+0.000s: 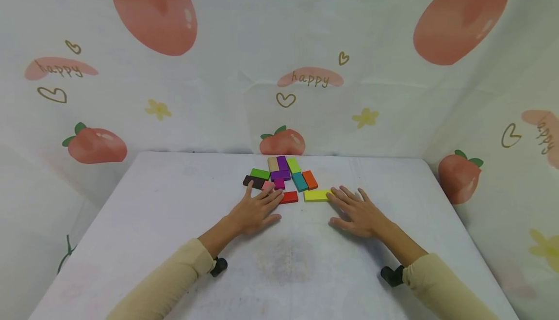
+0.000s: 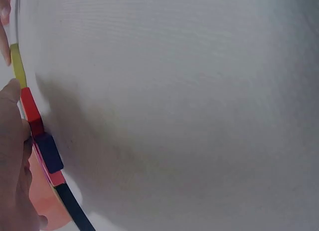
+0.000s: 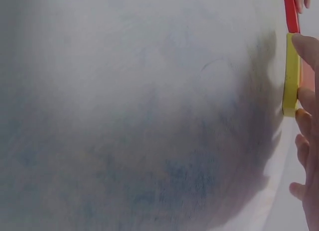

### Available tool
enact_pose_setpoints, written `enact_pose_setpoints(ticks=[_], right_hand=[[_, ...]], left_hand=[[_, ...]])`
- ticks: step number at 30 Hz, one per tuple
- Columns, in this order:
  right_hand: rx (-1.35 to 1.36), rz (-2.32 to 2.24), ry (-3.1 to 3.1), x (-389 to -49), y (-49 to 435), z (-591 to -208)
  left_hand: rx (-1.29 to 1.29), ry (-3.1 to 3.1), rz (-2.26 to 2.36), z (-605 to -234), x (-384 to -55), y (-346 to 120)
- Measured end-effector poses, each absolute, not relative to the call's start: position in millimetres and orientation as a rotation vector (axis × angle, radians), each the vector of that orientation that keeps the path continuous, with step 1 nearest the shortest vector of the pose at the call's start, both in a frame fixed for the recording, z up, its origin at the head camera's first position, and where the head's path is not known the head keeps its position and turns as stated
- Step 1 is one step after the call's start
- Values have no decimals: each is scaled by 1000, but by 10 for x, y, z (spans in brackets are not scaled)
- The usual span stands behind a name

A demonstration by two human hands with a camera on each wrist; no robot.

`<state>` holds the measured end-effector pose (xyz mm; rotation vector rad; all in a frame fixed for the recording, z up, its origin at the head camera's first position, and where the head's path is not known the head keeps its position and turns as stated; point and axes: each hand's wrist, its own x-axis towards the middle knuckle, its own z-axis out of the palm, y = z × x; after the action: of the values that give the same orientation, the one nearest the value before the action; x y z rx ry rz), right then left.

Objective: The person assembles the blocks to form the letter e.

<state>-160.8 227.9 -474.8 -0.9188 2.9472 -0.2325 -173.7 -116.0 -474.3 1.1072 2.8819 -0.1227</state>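
My left hand point(image 1: 253, 213) has its fingers spread over the near left side of a cluster of coloured blocks. Its fingertips lie at the pink block point(image 1: 267, 185) and the red block point(image 1: 289, 197); whether they touch is hard to tell. A dark blue block point(image 2: 49, 152), covered by the hand in the head view, appears in the left wrist view. My right hand point(image 1: 359, 213) is spread out at the right end of the yellow block point(image 1: 316, 196), fingertips beside or on it. Neither hand grips anything.
Behind the hands lie black point(image 1: 254, 182), green point(image 1: 260, 173), purple point(image 1: 280, 175), magenta point(image 1: 279, 183), tan point(image 1: 272, 164), lime point(image 1: 294, 165), teal point(image 1: 300, 181) and orange point(image 1: 310, 179) blocks. They rest on a white table point(image 1: 174, 203) before a fruit-printed cloth point(image 1: 227, 68).
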Motion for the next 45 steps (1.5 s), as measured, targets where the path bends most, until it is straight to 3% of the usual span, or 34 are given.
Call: enact_pose_setpoints(ticks=[45], right_hand=[[-1060,-193,2992,-1044,2573,-4771]], left_hand=[[1296,2737,-27,-4736,-1331,-978]])
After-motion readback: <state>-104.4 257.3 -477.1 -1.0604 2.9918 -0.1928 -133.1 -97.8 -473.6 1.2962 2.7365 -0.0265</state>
